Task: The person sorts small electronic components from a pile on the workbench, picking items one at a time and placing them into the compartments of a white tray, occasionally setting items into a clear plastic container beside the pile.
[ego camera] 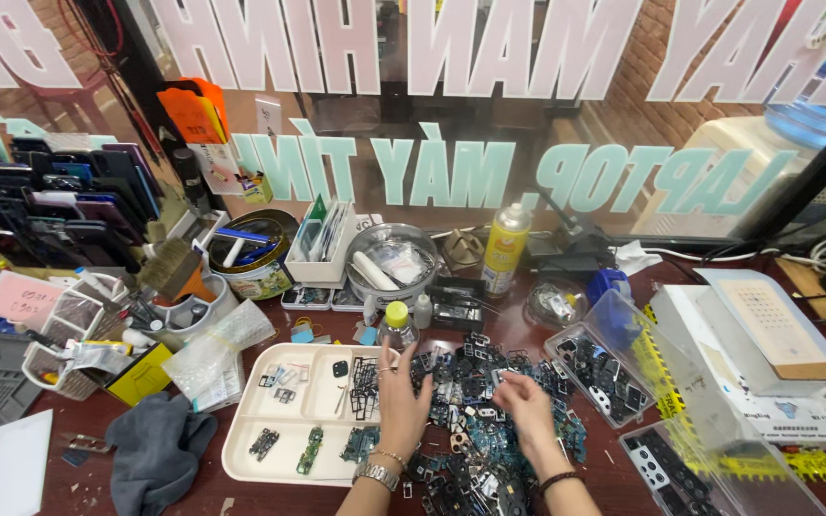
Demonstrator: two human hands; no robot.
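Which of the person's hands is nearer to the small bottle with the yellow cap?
The left. The left hand lies just below the small bottle with the yellow cap, its fingertips almost at the base. The right hand is farther off to the right, on the pile of small dark parts.

Left hand point(402, 399): metal watch, thin bracelet. Right hand point(529, 413): dark band.

Left hand point(402, 394) lies palm down, fingers spread; right hand point(528, 406) curls (fingertips pinched together).

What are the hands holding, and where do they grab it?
The right hand pinches a small part from the pile of phone parts; the exact grip is unclear. The left hand rests there, holding nothing visible.
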